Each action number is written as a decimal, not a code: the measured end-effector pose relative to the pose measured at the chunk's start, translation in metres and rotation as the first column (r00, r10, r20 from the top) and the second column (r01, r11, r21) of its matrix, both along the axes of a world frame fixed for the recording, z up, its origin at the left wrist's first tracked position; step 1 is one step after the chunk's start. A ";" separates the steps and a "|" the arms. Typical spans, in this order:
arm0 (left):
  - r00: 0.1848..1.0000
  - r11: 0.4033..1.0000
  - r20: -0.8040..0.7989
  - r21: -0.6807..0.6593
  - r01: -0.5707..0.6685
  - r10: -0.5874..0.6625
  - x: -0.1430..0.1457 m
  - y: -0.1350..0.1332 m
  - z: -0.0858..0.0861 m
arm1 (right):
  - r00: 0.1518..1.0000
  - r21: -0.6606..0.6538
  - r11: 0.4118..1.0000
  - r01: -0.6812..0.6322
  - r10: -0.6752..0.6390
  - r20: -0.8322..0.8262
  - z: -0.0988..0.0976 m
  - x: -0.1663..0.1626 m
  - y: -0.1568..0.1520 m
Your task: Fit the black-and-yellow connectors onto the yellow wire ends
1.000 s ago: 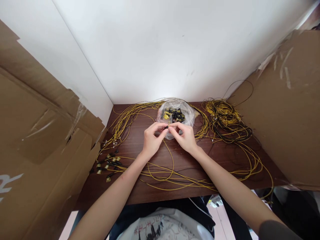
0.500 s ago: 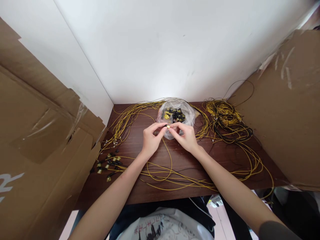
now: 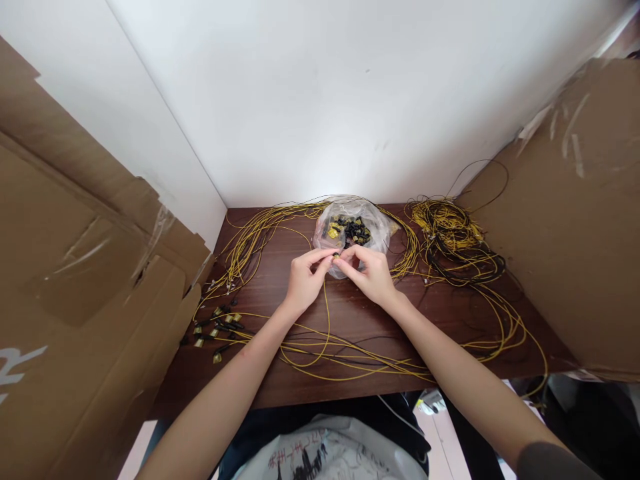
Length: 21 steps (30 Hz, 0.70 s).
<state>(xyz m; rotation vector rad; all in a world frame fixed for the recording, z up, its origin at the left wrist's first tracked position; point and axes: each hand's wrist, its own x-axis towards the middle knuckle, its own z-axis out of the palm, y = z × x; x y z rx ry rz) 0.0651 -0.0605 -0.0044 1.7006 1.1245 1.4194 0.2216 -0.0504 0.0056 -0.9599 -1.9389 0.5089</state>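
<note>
Between the fingertips of both hands is a small black and yellow connector (image 3: 336, 257), mostly covered by the fingers. My left hand (image 3: 305, 277) pinches it from the left and my right hand (image 3: 370, 272) from the right. A thin yellow wire (image 3: 329, 320) hangs down from beneath my left fingers and curves onto the table. Right behind the hands stands a clear plastic bag (image 3: 379, 230), open at the top. It holds several black and yellow connectors (image 3: 356, 230) like the held one.
Yellow and black wires lie in bundles at the left (image 3: 245, 257) and in a tangled heap (image 3: 447, 227) at the right. Several wired connectors (image 3: 220, 327) rest at the table's left front. Cardboard walls (image 3: 100, 267) flank the brown table (image 3: 360, 303); a white panel (image 3: 325, 100) closes the back.
My left hand has shifted slightly right, bringing the fingertips closer together around the connector. The hanging yellow wire's loop has swung left and now drops straighter.
</note>
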 end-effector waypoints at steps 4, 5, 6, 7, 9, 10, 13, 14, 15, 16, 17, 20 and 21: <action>1.000 1.000 -0.014 0.012 0.006 -0.006 0.000 0.000 -0.003 | 1.000 -0.047 0.999 0.024 -0.024 0.001 -0.001 -0.001 0.001; 1.000 1.000 -0.014 0.011 0.004 -0.004 0.000 0.000 -0.003 | 1.000 -0.062 0.998 0.022 -0.022 0.004 -0.001 -0.001 0.001; 1.000 1.000 -0.016 0.008 0.002 -0.002 0.000 0.001 -0.004 | 1.000 -0.074 0.997 0.018 -0.017 0.008 -0.001 -0.001 0.001; 1.000 1.000 -0.022 0.005 0.001 -0.001 0.000 0.001 -0.005 | 1.000 -0.083 0.997 0.012 -0.011 0.015 -0.001 -0.001 0.002; 0.999 1.000 -0.041 0.005 0.003 -0.003 0.000 0.000 -0.006 | 0.999 -0.079 0.997 -0.002 0.006 0.044 -0.001 0.000 0.002; 0.999 1.000 -0.053 0.009 0.006 -0.006 0.000 0.000 -0.007 | 0.998 -0.070 0.998 -0.009 0.014 0.069 -0.001 0.000 0.002; 0.996 0.999 -0.091 0.035 0.010 -0.007 -0.001 -0.001 -0.007 | 0.989 -0.038 0.999 -0.014 0.019 0.150 -0.001 0.001 0.002; 0.995 0.999 -0.103 0.043 0.007 -0.003 -0.001 -0.001 -0.006 | 0.986 -0.031 0.999 -0.012 0.017 0.167 0.000 0.001 0.002; 0.994 0.999 -0.113 0.049 0.002 0.004 -0.001 -0.002 -0.005 | 0.984 -0.027 1.000 -0.010 0.015 0.176 0.000 0.001 0.001; 0.993 0.999 -0.121 0.050 -0.004 0.010 -0.001 -0.002 -0.005 | 0.984 -0.022 1.000 -0.009 0.013 0.178 0.000 0.001 0.001; 0.992 0.999 -0.125 0.046 -0.008 0.014 0.000 -0.003 -0.004 | 0.984 -0.021 1.000 -0.013 0.016 0.176 0.000 0.001 0.001; 0.993 1.000 -0.121 0.004 0.003 -0.003 0.000 -0.004 -0.002 | 0.988 -0.029 0.999 -0.038 0.042 0.151 0.001 0.000 0.001; 0.993 1.000 -0.116 -0.011 0.011 -0.012 0.000 -0.005 -0.002 | 0.989 -0.029 0.998 -0.046 0.050 0.140 0.002 0.000 0.001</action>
